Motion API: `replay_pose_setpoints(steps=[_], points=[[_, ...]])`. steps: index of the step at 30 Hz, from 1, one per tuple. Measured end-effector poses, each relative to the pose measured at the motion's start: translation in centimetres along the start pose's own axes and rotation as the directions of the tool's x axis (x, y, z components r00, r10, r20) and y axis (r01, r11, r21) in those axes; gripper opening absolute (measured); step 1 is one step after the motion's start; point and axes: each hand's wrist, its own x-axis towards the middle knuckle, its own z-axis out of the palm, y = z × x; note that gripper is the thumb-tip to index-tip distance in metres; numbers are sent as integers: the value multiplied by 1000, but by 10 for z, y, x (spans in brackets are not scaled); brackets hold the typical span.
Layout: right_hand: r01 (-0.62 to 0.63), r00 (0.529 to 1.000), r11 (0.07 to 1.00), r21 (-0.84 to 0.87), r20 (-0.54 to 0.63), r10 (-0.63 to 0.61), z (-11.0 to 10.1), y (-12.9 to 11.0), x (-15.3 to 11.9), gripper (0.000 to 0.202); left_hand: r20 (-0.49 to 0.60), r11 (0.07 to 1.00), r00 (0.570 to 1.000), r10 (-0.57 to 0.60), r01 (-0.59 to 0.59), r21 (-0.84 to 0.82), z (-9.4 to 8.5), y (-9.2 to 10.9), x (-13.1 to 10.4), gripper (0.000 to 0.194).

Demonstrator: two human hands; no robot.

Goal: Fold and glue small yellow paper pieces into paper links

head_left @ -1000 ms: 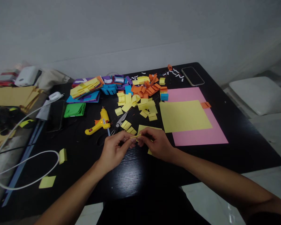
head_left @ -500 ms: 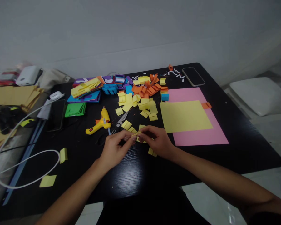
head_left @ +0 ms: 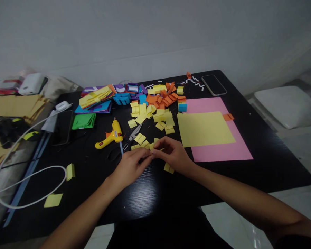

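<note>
My left hand (head_left: 131, 165) and my right hand (head_left: 174, 156) meet at the fingertips above the black table (head_left: 186, 193). Both are closed in a pinch. What lies between the fingers is mostly hidden; a yellow paper edge shows by the right fingers. Folded yellow paper pieces (head_left: 140, 138) lie just beyond the hands, and another yellow piece (head_left: 169, 168) is under my right wrist side. Scissors (head_left: 135, 132) rest behind my left hand. Left of them is a yellow glue gun (head_left: 110, 135) with a glue stick in it.
Yellow (head_left: 207, 129) and pink sheets (head_left: 223, 153) lie at right, a phone (head_left: 214, 85) behind them. Orange folded pieces (head_left: 162, 99) and coloured paper stacks (head_left: 95, 98) fill the back. A white cable (head_left: 31, 206) loops at left, near a dark phone (head_left: 63, 128).
My fingertips have come closer together, and the yellow strip seen between them is now mostly covered. My left hand has shifted slightly right, uncovering more yellow pieces behind it.
</note>
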Motion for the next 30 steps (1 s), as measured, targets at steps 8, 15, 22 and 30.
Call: replay_pose_setpoints(steps=[8,15,22,30], points=[[-27,1000,999,19,1,27,-3,4,3,29,7,998,1000,16,-17,65,-16,-1,1,8],[-49,998,998,47,-41,51,-7,2,7,28,-340,648,885,-317,464,604,-57,-36,7,40],[-90,994,995,44,-51,93,-9,-1,8,27,-283,418,793,-539,544,728,-61,-53,5,43],[-86,994,995,47,-66,89,-10,-1,10,27,-323,615,839,-439,542,572,-63,-40,7,38]])
